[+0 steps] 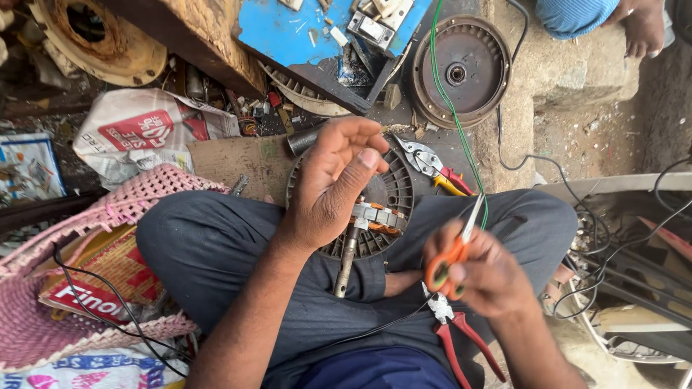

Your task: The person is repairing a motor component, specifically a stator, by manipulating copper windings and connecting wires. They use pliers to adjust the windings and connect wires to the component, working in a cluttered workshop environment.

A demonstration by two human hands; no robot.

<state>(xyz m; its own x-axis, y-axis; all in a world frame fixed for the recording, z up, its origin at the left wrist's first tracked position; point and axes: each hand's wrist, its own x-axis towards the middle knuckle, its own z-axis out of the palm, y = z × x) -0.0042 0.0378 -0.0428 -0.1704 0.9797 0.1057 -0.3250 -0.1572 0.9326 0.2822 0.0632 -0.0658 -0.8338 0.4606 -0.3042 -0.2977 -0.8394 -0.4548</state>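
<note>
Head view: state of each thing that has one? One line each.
Left hand: open, raised above the stator, holding nothing visible.
Right hand: gripping orange-handled scissors.
Scissors: blades shut, at the green wire.
Stator: lying on the grey fan housing.
Red pliers: lying on lap, unheld.

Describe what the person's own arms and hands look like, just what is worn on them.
Both forearms are bare up to the picture's lower edge, so no sleeves show. The left hand and the right hand wear no gloves, and no rings, watch or wristband can be seen. The nails look short. The lap below them is covered in dark grey-blue cloth.
</note>
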